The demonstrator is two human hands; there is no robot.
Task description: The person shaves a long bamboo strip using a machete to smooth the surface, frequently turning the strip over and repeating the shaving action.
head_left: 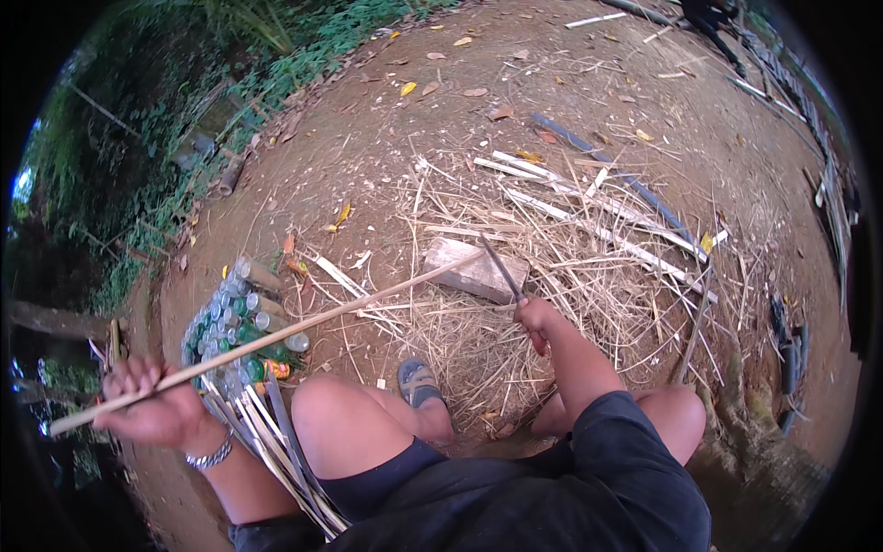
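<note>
A long thin bamboo strip (313,324) runs slantwise from the lower left toward the middle. My left hand (154,405) is closed round its near end, out at the left. The strip's far end reaches a squared wooden block (452,258) on the ground. My right hand (538,322) grips a knife (502,265), whose dark narrow blade points up and left over the block. Blade and strip tip meet or cross above the block; I cannot tell whether they touch. The knife's handle is mostly hidden in my fingers.
Pale shavings (589,304) lie thick around the block. Split bamboo lengths (598,221) and a dark pole (616,170) rest beyond it. Plastic bottles (241,322) are heaped at the left, beside more strips (276,451) by my leg. A person (708,23) is far off at upper right.
</note>
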